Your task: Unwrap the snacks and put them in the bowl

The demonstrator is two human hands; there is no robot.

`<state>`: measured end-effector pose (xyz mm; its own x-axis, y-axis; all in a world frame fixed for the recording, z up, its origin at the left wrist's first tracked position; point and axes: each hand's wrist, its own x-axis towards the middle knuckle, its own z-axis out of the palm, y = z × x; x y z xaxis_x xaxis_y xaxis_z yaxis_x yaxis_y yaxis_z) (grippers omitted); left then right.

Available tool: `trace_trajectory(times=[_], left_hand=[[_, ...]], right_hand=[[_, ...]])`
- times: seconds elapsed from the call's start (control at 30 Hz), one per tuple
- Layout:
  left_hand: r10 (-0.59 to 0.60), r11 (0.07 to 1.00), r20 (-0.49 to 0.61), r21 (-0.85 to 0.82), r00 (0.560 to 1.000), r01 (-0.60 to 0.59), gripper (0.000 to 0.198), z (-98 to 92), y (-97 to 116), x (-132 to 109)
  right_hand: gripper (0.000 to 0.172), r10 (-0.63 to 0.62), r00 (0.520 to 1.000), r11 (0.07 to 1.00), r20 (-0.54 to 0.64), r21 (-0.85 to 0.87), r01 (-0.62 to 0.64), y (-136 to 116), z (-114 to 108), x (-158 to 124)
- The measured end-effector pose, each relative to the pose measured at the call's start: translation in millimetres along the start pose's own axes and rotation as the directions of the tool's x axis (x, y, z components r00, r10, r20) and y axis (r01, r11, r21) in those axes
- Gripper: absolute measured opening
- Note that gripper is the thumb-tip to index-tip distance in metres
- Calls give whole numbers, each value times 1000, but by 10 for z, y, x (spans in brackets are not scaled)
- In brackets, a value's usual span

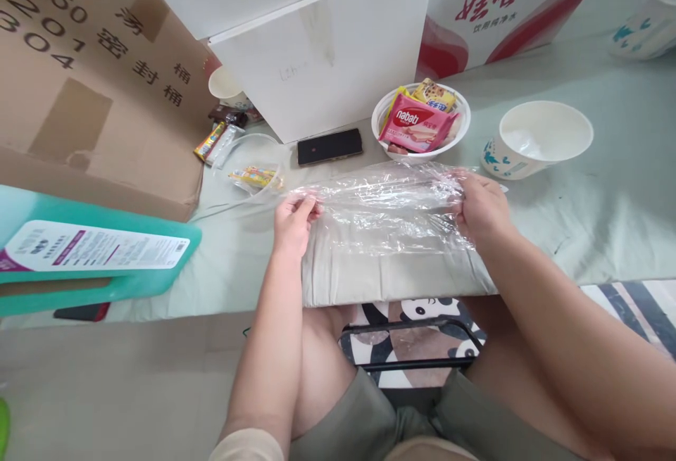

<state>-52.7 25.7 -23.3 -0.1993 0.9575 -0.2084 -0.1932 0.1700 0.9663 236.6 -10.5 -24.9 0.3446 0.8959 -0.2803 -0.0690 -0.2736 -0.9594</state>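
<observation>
A sheet of clear plastic film point(385, 197) is stretched between my two hands above the table's front edge. My left hand point(296, 222) pinches its left end between thumb and fingers. At the right end, my right hand point(482, 209) is closed around the gathered film. Just behind the film stands a white bowl point(376, 117) holding snack packets, a pink wafer packet point(415, 125) on top. To the right of it is a white paper bowl point(549, 134) with blue leaf prints. Near my left hand lies a clear plastic bowl point(248, 148) with yellow packets point(256, 177).
A black phone point(330, 147) lies before a white box point(327, 60). On the left are a big cardboard box point(105, 116) and a teal jug point(174, 236). A red-and-white carton point(491, 17) stands at the back, a paper cup point(647, 28) far right. Wrapped snacks point(219, 141) lie beside the cardboard box.
</observation>
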Motion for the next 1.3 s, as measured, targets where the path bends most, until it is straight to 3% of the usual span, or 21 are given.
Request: trace_trajectory(times=[0.1, 0.17, 0.27, 0.4, 0.5, 0.63, 0.7, 0.73, 0.8, 0.87, 0.97, 1.03, 1.2, 1.3], left_hand=[[-39, 998, -36, -43, 999, 38, 18, 37, 6, 0], [-123, 991, 3, -46, 992, 123, 20, 64, 16, -13], [-259, 964, 95, 83, 961, 252, 22, 98, 27, -44], [-306, 932, 72, 228, 949, 283, 11, 122, 24, -74], [-315, 920, 72, 267, 946, 286, 14, 82, 41, -81], [-377, 896, 174, 319, 910, 311, 20, -94, 147, -68], [-395, 905, 247, 271, 885, 329, 26, -181, 215, -53], [-372, 922, 255, 213, 893, 323, 27, -206, 242, -46], [-311, 950, 203, 84, 928, 300, 24, -202, 268, -44], [-326, 945, 160, 43, 932, 323, 27, -139, 252, -71], [-449, 891, 224, 176, 865, 417, 42, -33, 192, -168], [-471, 873, 242, 269, 849, 407, 43, -15, 163, -235], [-357, 917, 254, 279, 899, 286, 66, -157, 167, -225], [-195, 974, 131, 145, 972, 175, 58, -228, 162, -142]], right_hand=[[25, 66, 996, 995, -57, 76, -62, -15, 14, -6], [23, 62, 996, 995, -57, 83, -57, -31, 26, -18], [27, 54, 997, 997, -54, 56, -51, -68, 31, -42], [34, 48, 995, 999, -84, 13, -47, -120, 5, -62], [42, 36, 993, 999, -114, 0, -36, -141, -26, -65], [42, 24, 995, 1000, -98, 18, -22, -134, -63, -49], [38, -18, 996, 998, -86, 56, 22, -121, -74, -40], [37, -36, 996, 997, -82, 71, 42, -115, -77, -39], [36, -42, 996, 996, -80, 73, 48, -110, -77, -48], [37, -19, 996, 999, -87, 34, 22, -112, -68, -69], [39, -46, 997, 999, -65, -18, 45, -109, -41, -96], [40, -90, 995, 995, -33, -39, 89, -98, -27, -96], [38, -115, 992, 991, -59, -79, 110, -64, -47, -67], [33, -141, 988, 986, -59, -96, 135, -42, -57, -63]])
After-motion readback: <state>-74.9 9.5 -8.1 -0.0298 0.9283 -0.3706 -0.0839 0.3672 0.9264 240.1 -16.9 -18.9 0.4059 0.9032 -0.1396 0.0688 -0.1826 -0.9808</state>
